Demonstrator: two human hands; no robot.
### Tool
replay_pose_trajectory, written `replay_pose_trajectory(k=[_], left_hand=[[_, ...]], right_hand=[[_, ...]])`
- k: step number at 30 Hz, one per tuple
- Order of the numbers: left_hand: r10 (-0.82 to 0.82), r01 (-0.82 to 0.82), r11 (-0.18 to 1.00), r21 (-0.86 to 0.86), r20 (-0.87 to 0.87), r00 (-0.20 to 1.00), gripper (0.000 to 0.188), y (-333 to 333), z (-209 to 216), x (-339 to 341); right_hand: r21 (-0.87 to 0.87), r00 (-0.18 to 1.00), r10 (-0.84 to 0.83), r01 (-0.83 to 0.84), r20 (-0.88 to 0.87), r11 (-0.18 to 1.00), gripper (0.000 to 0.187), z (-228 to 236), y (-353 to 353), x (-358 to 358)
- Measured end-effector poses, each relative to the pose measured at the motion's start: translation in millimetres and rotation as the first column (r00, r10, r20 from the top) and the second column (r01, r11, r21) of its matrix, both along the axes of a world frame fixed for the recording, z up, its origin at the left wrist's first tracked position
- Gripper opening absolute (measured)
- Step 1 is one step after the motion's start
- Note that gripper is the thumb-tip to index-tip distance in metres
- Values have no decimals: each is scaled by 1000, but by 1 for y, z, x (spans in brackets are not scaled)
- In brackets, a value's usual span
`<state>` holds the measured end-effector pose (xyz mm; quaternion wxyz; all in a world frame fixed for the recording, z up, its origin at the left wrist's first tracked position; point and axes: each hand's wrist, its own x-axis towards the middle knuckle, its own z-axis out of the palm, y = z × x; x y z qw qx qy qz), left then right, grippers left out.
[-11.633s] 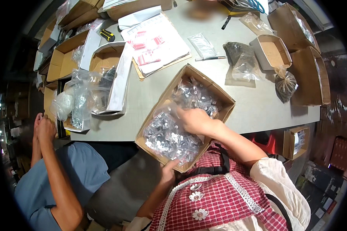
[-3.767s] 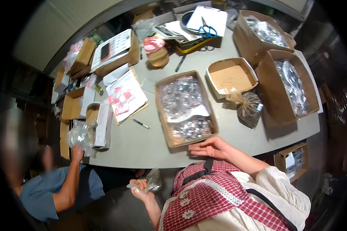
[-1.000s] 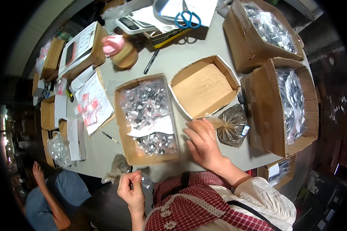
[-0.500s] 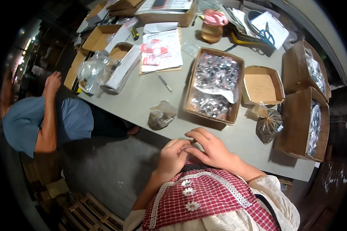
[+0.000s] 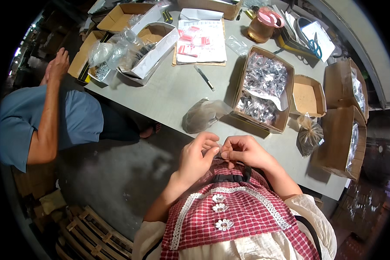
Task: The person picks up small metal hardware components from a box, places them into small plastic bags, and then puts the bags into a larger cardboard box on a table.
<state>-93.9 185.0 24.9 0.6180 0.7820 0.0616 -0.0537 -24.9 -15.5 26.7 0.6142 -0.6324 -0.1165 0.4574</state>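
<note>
Both of my hands meet just in front of the apron, below the table's near edge. My left hand (image 5: 197, 157) is closed, thumb against curled fingers, at one side of a small clear plastic bag (image 5: 218, 149). My right hand (image 5: 243, 151) pinches the other side of it between thumb and fingers. Fingers hide most of this bag, and its contents cannot be made out. Beyond my left hand, a larger greyish translucent plastic bag (image 5: 203, 116) lies at the table's edge. A cardboard box (image 5: 285, 123) full of small clear bags with dark and silvery pieces stands beyond my right hand.
On the grey table (image 5: 160, 93) are a pen (image 5: 204, 78), papers with red-marked packets (image 5: 210, 53), a shallow carton (image 5: 305, 97) and a tied bag (image 5: 310, 136). Tall boxes (image 5: 333, 143) line the right side. A pink-lidded jug (image 5: 261, 27) stands behind. A person (image 5: 52, 117) is at left.
My right hand has gone from outstretched fingers to a pinch against the left. The greyish bag now spreads wider toward the box. The whole view has shifted slightly.
</note>
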Motion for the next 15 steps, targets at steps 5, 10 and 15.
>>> replay_pose_trajectory(k=[5, 10, 15], left_hand=[[-36, 38, 996, -78, 17, 999, 25, 9, -10, 2], [-125, 41, 924, 381, 198, 972, 21, 17, -5, 8], [-281, 288, 956, 58, -116, 953, 26, 4, 1, -4]], right_hand=[[-23, 995, -26, 23, -101, 999, 12, 0, 6, -6], [-82, 994, -111, 112, 21, 990, 17, -12, 6, -17], [-1, 999, -41, 41, 20, 999, 20, -13, -1, -22]])
